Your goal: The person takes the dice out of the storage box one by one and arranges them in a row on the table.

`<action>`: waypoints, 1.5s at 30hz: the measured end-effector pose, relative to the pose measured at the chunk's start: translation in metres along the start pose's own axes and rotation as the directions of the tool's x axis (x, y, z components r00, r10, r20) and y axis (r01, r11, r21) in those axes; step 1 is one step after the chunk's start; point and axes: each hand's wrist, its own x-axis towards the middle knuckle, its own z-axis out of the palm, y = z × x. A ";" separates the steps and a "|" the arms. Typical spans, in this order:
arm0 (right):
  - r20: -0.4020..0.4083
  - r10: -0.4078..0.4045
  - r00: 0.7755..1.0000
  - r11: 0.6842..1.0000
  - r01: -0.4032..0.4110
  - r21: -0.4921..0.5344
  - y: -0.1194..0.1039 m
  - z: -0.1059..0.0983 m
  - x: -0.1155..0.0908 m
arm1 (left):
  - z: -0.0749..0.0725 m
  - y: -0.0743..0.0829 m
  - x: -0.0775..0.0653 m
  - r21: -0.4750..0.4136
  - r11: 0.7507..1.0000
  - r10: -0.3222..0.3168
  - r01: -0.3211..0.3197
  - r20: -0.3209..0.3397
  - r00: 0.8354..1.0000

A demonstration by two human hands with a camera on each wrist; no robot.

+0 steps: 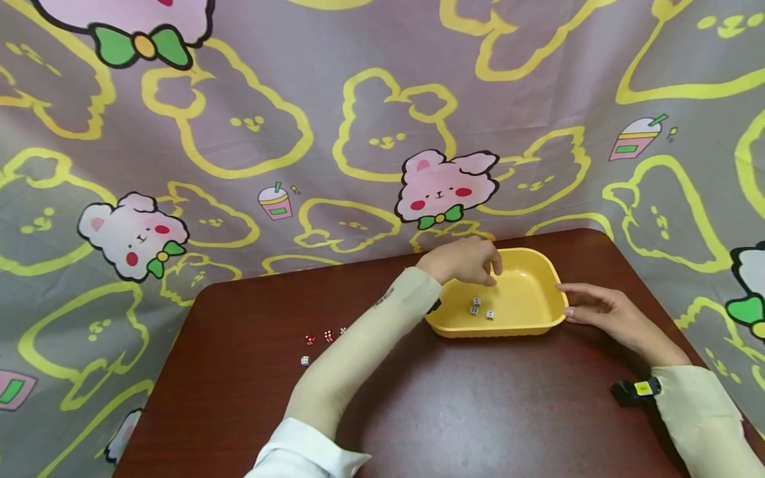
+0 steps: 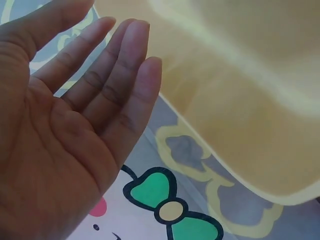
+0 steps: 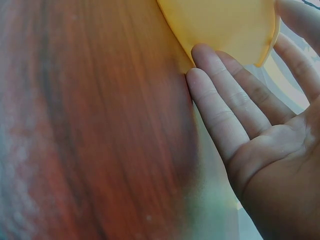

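A yellow tray sits at the table's back right, with three white dice inside near its front left. My left hand hovers over the tray's left part, fingers pointing down. In the left wrist view that palm shows bare, its fingers loosely extended beside the tray wall. At the tray's right rim, my right hand touches the outside with its fingertips. The right wrist view shows those fingers nearly straight against the yellow side.
Left of the tray, two red dice and a white die lie on the dark wooden table. Another pale die shows partly behind my left forearm. A patterned cloth hangs behind the table.
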 end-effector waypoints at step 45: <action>0.009 -0.001 1.000 0.999 0.001 -0.039 -0.002 -0.004 0.004 | 0.032 0.010 0.023 0.070 0.933 -0.359 0.353 0.135 0.923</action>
